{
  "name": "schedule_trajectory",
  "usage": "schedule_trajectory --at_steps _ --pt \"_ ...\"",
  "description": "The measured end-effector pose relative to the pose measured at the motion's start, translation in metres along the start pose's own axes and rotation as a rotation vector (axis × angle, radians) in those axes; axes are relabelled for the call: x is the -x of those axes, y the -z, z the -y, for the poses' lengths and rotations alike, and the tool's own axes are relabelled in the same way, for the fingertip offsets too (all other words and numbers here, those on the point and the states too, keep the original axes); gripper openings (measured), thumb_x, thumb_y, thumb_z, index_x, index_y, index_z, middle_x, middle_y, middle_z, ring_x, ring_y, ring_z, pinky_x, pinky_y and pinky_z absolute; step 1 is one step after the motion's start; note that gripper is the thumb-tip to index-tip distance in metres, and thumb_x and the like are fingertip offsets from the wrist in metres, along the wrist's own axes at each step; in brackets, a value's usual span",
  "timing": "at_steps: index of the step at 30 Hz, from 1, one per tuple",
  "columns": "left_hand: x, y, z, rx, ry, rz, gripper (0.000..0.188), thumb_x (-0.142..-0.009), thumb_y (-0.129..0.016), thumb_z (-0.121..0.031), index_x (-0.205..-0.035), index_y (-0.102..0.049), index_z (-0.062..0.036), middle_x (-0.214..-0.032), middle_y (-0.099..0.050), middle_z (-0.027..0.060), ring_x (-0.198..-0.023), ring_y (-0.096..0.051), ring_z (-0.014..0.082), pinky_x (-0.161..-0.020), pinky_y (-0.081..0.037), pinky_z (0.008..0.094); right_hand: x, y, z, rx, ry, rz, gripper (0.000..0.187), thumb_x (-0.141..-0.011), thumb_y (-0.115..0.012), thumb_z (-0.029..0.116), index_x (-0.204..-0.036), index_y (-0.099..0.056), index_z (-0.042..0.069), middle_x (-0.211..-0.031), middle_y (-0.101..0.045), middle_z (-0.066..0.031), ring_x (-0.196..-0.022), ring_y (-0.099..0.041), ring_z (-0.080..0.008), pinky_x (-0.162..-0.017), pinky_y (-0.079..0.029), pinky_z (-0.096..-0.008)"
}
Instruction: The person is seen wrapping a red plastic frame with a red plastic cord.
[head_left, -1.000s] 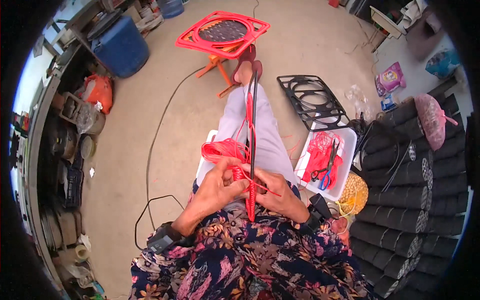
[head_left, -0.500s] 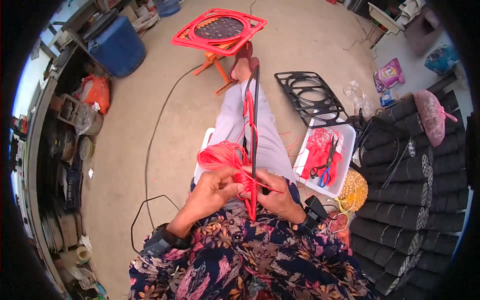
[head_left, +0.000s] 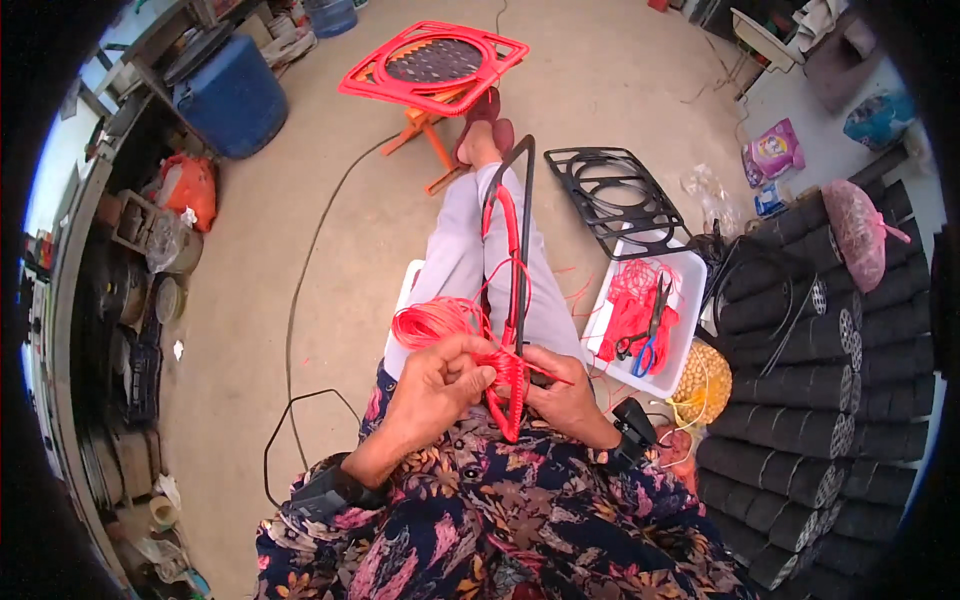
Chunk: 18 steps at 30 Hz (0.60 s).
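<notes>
A black frame [head_left: 527,215], partly wrapped in red cord [head_left: 514,410], stands on edge above the person's legs [head_left: 452,235]. The left hand [head_left: 432,388] is clamped on a red cord bundle [head_left: 435,321] beside it; the right hand [head_left: 564,392] seems closed on the wrapped edge, though its fingertips are partly hidden. To the right, scissors [head_left: 655,325] lie in a white tray [head_left: 693,290], overlapped by a second frame [head_left: 610,212]. Ahead, a red frame [head_left: 400,99] rests on an orange stool [head_left: 437,150].

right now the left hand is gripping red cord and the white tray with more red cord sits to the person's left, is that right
Not quite: in the head view, the left hand is gripping red cord, but the white tray with more red cord sits to the person's right, not left.
</notes>
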<state>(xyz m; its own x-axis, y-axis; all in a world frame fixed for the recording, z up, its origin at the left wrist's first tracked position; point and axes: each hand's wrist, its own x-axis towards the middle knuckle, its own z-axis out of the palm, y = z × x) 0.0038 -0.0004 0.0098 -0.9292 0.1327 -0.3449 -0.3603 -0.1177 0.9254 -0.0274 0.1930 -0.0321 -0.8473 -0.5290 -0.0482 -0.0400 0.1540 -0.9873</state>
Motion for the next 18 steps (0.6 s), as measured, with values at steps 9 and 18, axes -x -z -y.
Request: schedule_trajectory --at_steps 9,18 --pt "-0.013 -0.009 -0.007 -0.023 -0.075 -0.033 0.017 -0.09 -0.062 -0.009 -0.104 -0.065 0.0008 -0.078 -0.061 -0.0038 -0.063 -0.048 0.0009 -0.053 -0.034 0.0173 0.005 0.003 -0.012 -0.44 -0.144 0.047 0.033 -0.089 -0.065 0.007 -0.119 -0.056 -0.002 -0.108 -0.063 -0.0037 -0.1 -0.058 -0.01 -0.089 -0.047 -0.0249" --pt "-0.017 -0.005 -0.017 0.263 0.202 0.05 0.012 -0.085 -0.057 -0.002 -0.095 -0.064 -0.004 -0.074 -0.058 -0.0036 -0.058 -0.045 0.0032 -0.05 -0.03 0.0185 0.002 0.017 -0.011 -0.908 -0.306 -0.081 0.034 -0.094 -0.058 0.014 -0.122 -0.052 -0.003 -0.113 -0.062 -0.0067 -0.1 -0.059 -0.0126 -0.092 -0.046 -0.0291"
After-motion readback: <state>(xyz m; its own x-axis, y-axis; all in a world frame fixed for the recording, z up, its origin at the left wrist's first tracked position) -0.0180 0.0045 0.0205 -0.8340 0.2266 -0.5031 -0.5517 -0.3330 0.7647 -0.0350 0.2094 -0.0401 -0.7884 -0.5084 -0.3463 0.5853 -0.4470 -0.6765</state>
